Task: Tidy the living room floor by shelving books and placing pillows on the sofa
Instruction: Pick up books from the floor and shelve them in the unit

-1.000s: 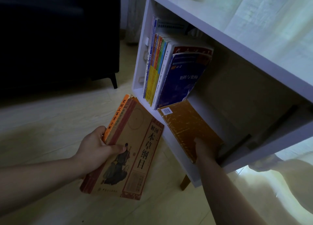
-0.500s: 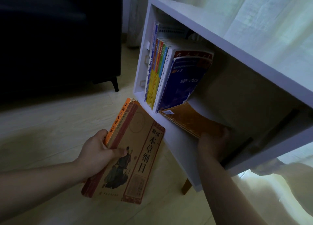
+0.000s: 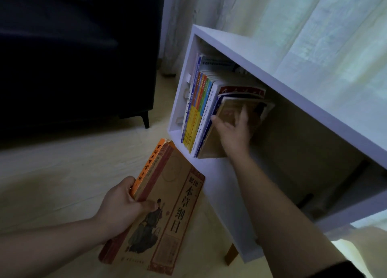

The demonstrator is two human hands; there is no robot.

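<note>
In the shelf (image 3: 251, 53), the flat right hand (image 3: 232, 131) steadies a book (image 3: 227, 109) upright; the left hand (image 3: 119, 206) grips two books (image 3: 167, 204) in reserve.

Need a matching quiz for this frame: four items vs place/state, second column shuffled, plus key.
Column 1
1. left hand
2. right hand
3. row of colourful-spined paperback books
4. dark upholstered sofa

Column 2
A. upright at the left end of the white wooden shelf unit
B. grips a large brown illustrated hardcover book and an orange-spined paperback
C. on the floor, left of the shelf unit
D. presses flat on a thin tan book leaning on the row

Pairs: 1-B, 2-D, 3-A, 4-C
</note>
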